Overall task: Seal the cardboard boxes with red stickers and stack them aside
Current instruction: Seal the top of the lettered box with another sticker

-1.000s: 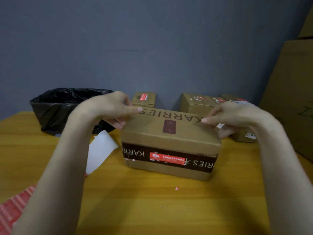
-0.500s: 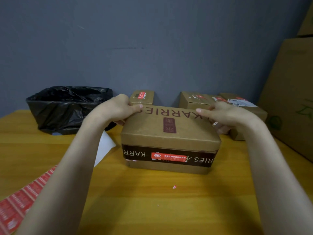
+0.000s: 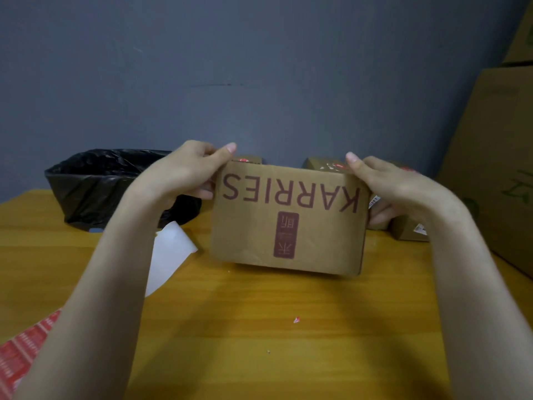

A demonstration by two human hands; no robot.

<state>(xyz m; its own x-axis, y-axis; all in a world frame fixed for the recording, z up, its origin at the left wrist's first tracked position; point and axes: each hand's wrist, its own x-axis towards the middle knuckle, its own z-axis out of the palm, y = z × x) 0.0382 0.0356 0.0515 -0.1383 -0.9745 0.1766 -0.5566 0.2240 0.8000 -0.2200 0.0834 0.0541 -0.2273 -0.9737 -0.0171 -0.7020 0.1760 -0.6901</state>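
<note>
Box (image 3: 288, 226): one, tilted, gripped at both ends by my left hand (image 3: 184, 174) and right hand (image 3: 395, 186). Three smaller boxes (image 3: 321, 164) stand behind it.

I've only one view to work from: the head camera, worn high, facing forward and down across the wooden table (image 3: 259, 356) toward the grey wall (image 3: 259, 67). It sits close in, with the cardboard box (image 3: 288, 232) near centre frame and the wide lens reaching the big cartons (image 3: 496, 168) at far right.

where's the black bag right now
In the head view the black bag sits far left on the table by the grey wall, behind the left hand, with a white sheet in front.
</note>
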